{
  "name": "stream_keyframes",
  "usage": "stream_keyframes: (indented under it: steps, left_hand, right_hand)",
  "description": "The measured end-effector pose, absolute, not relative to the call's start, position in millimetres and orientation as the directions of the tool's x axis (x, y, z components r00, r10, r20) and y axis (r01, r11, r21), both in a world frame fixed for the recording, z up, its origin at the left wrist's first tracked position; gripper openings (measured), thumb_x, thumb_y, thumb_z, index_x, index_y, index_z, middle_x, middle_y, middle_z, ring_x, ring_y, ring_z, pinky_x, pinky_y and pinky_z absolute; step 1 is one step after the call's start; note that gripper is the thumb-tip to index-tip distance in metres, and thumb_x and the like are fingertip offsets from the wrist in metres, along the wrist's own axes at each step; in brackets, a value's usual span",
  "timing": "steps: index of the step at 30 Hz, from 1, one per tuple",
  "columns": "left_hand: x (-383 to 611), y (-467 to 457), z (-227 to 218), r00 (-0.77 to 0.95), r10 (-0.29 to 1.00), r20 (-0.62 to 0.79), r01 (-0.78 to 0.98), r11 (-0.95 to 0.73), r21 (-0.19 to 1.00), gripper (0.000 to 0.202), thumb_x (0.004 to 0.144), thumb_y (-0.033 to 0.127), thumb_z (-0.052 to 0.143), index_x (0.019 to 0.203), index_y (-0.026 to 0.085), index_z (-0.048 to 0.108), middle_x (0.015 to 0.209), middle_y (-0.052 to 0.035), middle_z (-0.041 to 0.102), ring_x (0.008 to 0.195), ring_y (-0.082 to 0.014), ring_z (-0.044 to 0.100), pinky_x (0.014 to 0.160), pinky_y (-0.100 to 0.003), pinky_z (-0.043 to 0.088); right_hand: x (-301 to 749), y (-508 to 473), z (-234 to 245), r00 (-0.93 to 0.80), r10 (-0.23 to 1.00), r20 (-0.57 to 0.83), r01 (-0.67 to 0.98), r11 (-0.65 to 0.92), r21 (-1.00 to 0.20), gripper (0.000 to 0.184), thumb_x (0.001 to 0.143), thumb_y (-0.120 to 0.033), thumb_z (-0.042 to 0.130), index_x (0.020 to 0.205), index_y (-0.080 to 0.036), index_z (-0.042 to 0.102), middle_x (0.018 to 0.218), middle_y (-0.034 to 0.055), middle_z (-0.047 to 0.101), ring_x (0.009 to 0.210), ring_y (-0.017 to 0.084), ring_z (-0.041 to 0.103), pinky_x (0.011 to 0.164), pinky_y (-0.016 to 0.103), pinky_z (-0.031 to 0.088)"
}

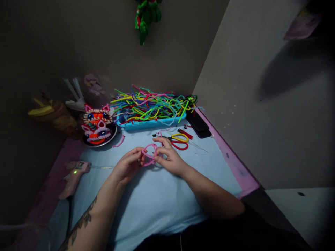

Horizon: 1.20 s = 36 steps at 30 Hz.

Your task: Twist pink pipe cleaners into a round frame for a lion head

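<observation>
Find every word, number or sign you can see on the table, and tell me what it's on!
No words, numbers or signs can be read here.
Pink glue gun: a small patch near its green light might be a label, but it's too blurred to read.

There are two hands [171, 159], one tray [154, 124], one dish [109, 140].

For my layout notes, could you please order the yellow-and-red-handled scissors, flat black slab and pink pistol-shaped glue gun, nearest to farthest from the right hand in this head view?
1. Scissors, just beyond the right hand.
2. Black slab, farther, rightward.
3. Glue gun, far left.
</observation>
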<state>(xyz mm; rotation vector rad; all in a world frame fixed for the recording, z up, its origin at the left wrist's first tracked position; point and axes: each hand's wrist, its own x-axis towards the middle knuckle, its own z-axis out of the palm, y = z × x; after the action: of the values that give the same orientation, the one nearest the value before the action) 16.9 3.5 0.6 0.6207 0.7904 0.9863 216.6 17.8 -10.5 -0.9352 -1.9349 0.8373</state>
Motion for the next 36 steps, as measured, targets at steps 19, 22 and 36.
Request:
stream_keyframes:
  steps: [19, 22, 36]
  left_hand:
    - [10, 17, 2, 0.225, 0.792, -0.568, -0.622, 0.565, 0.542, 0.022, 0.086, 0.015, 0.057, 0.064, 0.013, 0.061, 0.055, 0.0004, 0.056, 0.046, -0.0089, 0.052, 0.047, -0.021, 0.048]
    - [8, 19, 3, 0.267, 0.742, -0.615, -0.665, 0.604, 0.440, 0.026, 0.090, 0.014, 0.052, 0.065, 0.013, 0.059, 0.055, 0.0014, 0.056, 0.044, -0.0087, 0.054, 0.046, -0.022, 0.051]
    - [8, 19, 6, 0.270, 0.738, -0.618, -0.717, 0.583, 0.382, 0.021, 0.089, 0.011, 0.051, 0.069, 0.014, 0.057, 0.058, 0.0017, 0.058, 0.047, -0.0112, 0.059, 0.050, -0.027, 0.055]
  right_hand:
    - [216, 22, -18, -0.298, 0.892, 0.341, 0.203, 0.408, -0.890, 0.021, 0.088, -0.030, 0.059, 0.105, -0.026, 0.070, 0.134, 0.0093, 0.054, 0.129, 0.024, 0.049, 0.111, 0.046, 0.035]
    - [215, 21, -18, -0.267, 0.901, 0.341, 0.195, 0.397, -0.897, 0.022, 0.087, -0.027, 0.059, 0.106, -0.025, 0.069, 0.131, 0.0099, 0.054, 0.128, 0.023, 0.050, 0.111, 0.045, 0.035]
    - [209, 14, -15, -0.199, 0.899, 0.391, 0.265, 0.434, -0.861, 0.005, 0.080, -0.022, 0.065, 0.085, -0.022, 0.065, 0.129, 0.0102, 0.052, 0.127, 0.025, 0.048, 0.109, 0.045, 0.034]
